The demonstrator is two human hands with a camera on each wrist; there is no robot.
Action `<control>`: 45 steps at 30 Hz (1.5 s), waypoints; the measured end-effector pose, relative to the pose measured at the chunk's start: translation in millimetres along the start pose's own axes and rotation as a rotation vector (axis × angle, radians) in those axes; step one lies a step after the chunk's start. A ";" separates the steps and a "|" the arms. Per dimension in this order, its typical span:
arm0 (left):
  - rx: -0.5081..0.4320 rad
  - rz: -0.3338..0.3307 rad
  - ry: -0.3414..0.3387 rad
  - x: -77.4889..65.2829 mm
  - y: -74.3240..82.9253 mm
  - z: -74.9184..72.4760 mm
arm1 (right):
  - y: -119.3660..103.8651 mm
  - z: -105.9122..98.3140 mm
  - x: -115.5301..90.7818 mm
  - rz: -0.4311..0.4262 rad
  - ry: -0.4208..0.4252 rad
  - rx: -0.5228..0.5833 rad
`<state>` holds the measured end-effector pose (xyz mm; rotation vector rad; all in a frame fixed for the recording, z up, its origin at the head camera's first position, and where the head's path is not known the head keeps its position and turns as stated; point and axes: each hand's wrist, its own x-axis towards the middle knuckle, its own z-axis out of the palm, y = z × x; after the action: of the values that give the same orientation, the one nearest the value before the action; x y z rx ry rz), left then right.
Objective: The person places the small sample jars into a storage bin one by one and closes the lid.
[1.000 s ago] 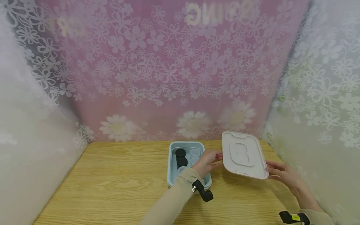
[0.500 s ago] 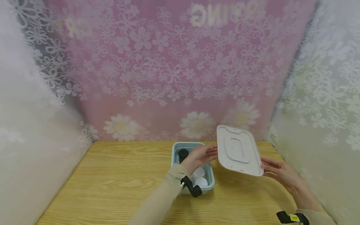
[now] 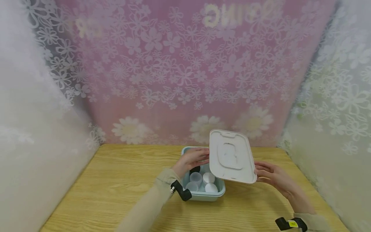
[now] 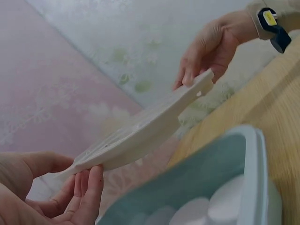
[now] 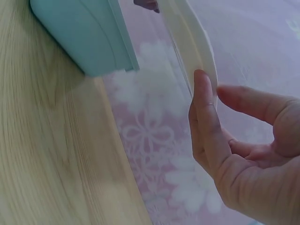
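A white rectangular lid (image 3: pixel 232 154) is held tilted in the air by both hands, partly over the right side of a light blue box (image 3: pixel 203 195). My left hand (image 3: pixel 192 160) pinches its left edge between thumb and fingers, as the left wrist view shows on the lid (image 4: pixel 136 136). On the opposite edge, my right hand (image 3: pixel 275 177) pinches the lid (image 5: pixel 190 44) the same way. Inside the box stand clear cups (image 3: pixel 196 178), white round jars (image 3: pixel 208 178) and a black round piece (image 3: pixel 195 169). The lid and left hand hide the box's back part.
The box stands on a wood-grain table (image 3: pixel 130 180) near its back edge. A pink flowered curtain (image 3: pixel 174 80) hangs behind, with pale curtains (image 3: pixel 52 135) at both sides. Black wrist cameras (image 3: pixel 181 190) sit on both sleeves.
Both hands have carried the lid leftward, from beside the box to partly over it. The left forearm has drawn left, uncovering the cups and white jars at the box's front. The view has shifted slightly.
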<state>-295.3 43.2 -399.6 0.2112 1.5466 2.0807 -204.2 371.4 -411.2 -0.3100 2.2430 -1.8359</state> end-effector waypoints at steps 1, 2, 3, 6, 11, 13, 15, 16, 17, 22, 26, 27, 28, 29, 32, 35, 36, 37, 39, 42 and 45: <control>0.025 0.004 0.002 -1.9 0.3 -4.3 | -1.0 3.1 2.4 0.003 -0.006 0.004; 0.046 0.008 0.007 -4.0 0.4 -8.5 | -1.9 6.2 4.7 0.007 -0.017 0.006; 0.061 0.008 0.013 -5.8 0.4 -12.9 | -2.6 9.2 7.1 0.011 -0.028 0.012; 0.100 0.008 0.024 -10.8 0.2 -24.6 | -3.5 17.6 13.5 0.020 -0.065 0.035; 0.094 0.008 0.038 -15.4 0.7 -39.9 | -6.6 28.6 24.4 0.045 -0.074 0.066; 0.080 0.007 0.042 -17.7 1.8 -45.2 | -9.4 32.5 29.4 0.058 -0.054 0.077; 0.067 0.004 0.046 -21.0 3.3 -49.9 | -12.3 35.8 34.3 0.062 -0.037 0.078; 0.068 0.006 0.049 -23.0 4.3 -52.0 | -13.7 37.0 36.8 0.059 -0.034 0.082; 0.064 0.005 0.050 -24.9 5.1 -54.0 | -15.0 38.2 39.2 0.055 -0.033 0.085; 0.051 0.005 0.054 -33.7 8.7 -62.8 | -19.1 42.1 51.7 0.031 -0.038 0.106; 0.059 0.017 0.044 -38.0 10.7 -69.0 | -21.9 45.7 62.0 0.031 -0.012 0.129; 0.064 0.019 0.045 -38.9 11.2 -70.4 | -22.8 46.5 64.4 0.028 -0.002 0.134; 0.068 0.023 0.041 -39.4 11.5 -71.5 | -23.8 47.2 66.7 0.023 0.005 0.138; 0.071 0.025 0.040 -39.8 11.9 -72.6 | -25.1 47.9 68.7 0.023 0.017 0.142; 0.078 0.032 0.029 -40.2 11.7 -75.3 | -29.0 49.1 72.7 0.010 0.031 0.136; 0.083 0.044 0.024 -41.0 10.0 -77.3 | -32.8 50.9 74.8 0.003 0.039 0.109; 0.088 0.053 0.020 -41.4 9.2 -77.7 | -33.7 51.8 75.0 -0.003 0.039 0.099; 0.085 0.060 0.020 -41.8 8.4 -78.0 | -34.7 52.8 75.1 -0.007 0.040 0.091; 0.076 0.068 0.026 -42.3 7.9 -78.8 | -36.8 54.9 74.7 -0.019 0.043 0.073; 0.083 0.093 0.028 -42.7 9.5 -79.8 | -40.1 58.5 74.7 -0.054 0.063 0.058; 0.100 0.120 0.038 -44.1 13.5 -79.3 | -43.2 61.5 75.0 -0.094 0.109 0.031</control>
<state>-296.2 -48.3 -405.2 0.3087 1.7005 2.1110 -256.0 282.9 -383.6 -0.3222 2.3060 -1.9781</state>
